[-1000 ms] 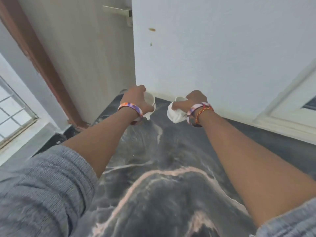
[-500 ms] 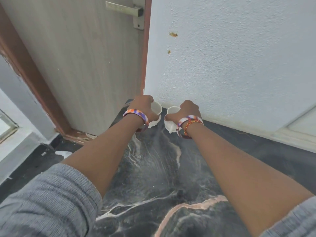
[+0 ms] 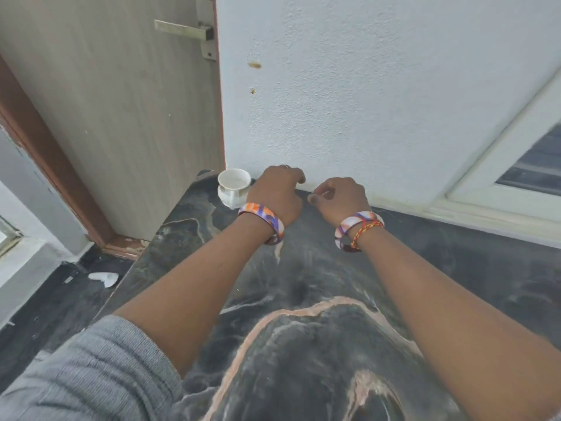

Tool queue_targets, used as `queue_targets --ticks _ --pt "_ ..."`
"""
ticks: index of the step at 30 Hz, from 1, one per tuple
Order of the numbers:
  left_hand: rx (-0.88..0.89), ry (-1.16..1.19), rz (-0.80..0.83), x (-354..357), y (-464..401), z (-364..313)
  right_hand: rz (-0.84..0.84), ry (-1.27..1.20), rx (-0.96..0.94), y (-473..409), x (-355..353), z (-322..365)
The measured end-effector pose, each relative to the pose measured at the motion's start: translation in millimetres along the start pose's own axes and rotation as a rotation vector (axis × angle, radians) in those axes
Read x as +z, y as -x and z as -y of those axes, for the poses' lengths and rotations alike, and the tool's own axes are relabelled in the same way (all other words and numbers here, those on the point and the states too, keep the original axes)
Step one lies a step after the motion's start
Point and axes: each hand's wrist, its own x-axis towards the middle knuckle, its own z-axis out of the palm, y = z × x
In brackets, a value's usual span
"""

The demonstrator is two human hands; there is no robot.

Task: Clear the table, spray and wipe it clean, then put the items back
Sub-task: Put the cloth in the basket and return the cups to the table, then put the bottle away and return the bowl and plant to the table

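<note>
No writing or label can be read anywhere in the view. Nearest the camera, grey sleeves [image 3: 82,378] are pushed up on both forearms, which reach out over a dark marble table [image 3: 318,344] veined in pale pink and white. Each wrist wears a patterned bangle [image 3: 263,218], and the right wrist also carries a red and yellow thread. The left hand [image 3: 276,196] hovers near the table's far edge with its fingers loosely curled downward, holding nothing. The right hand [image 3: 341,199] is just beside it, fingers likewise curled and thumb tucked close, gripping nothing that shows. One white cup [image 3: 233,186] stands upright at the table's far left corner, just left of the left hand, its handle toward the camera. A second cup cannot be seen; the hands may hide it. Beyond the table's far edge rises a white textured wall [image 3: 364,86], with a wooden door [image 3: 121,101] and its metal handle [image 3: 185,29] to the left, and a white window frame [image 3: 501,177] to the right. A white scrap [image 3: 104,278] lies on the dark floor off the left edge.
</note>
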Motion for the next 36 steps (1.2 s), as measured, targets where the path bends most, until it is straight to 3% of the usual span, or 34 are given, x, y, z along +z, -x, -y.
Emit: queue_targets --ticks 6,12,20,32,36 --pt "0.126 -0.043 0.193 40 38 -106 -0.048 0.029 0.062 72 -76 -85" --pt "0.314 -0.068 0.286 107 101 -258 -0.081 0.121 0.126 171 -164 -195" --pt "0.512 -0.041 0.428 205 191 -435 -0.176 0.223 0.366 300 -265 -350" --pt "0.706 -0.109 0.535 312 205 -582 -0.239 0.174 0.482 350 -340 -503" --pt "0.723 -0.084 0.576 352 191 -636 -0.181 0.187 0.533 345 -371 -560"
